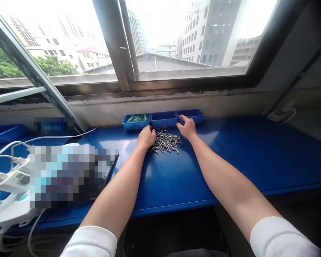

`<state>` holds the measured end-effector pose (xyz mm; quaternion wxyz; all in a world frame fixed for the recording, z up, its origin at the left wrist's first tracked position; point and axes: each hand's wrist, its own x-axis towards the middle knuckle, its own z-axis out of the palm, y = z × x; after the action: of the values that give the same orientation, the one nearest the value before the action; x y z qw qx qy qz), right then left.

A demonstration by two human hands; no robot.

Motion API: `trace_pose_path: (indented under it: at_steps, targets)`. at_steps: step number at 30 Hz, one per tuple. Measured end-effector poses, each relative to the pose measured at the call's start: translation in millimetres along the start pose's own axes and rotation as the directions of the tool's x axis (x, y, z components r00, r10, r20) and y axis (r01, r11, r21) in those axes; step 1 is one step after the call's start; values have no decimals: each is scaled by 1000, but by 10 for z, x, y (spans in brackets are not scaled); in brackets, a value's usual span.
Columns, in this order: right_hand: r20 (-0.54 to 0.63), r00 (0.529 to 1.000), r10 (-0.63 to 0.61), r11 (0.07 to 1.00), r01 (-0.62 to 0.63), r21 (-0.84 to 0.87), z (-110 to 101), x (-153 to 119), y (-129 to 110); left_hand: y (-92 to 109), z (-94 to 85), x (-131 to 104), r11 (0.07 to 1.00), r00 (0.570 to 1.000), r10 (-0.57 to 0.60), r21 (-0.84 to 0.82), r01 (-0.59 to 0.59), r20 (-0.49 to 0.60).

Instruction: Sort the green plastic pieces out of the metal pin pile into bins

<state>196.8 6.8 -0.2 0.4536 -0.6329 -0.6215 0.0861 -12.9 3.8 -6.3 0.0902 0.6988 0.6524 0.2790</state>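
A loose pile of thin metal pins (166,142) lies on the blue table (173,178). At the left edge of the pile is my left hand (146,137), its fingers curled; whether they hold anything is hidden. My right hand (186,127) is beyond the pile's right side, fingers apart, close to the front walls of the middle blue bin (164,122) and the right blue bin (199,118). Both of these bins show no contents. Green material lies in the left blue bin (136,125), which touches the middle one.
A white power strip (13,210) with chargers and cables occupies the left side, beside a blurred-out object (66,175). Another blue tray (8,132) sits farther left. Behind the bins rises the wall (104,110) under a window.
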Motion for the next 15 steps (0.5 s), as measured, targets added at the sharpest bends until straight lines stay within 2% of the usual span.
trace_pose_path:
  at_steps: [7,15]
  targets:
    - [21,998,54,984,-50,-171,71,83,125,1,23,7,997,996,47,51,-51,69]
    - [39,999,-22,988,28,-153,164,104,252,-44,61,26,991,993,107,75,-111,52]
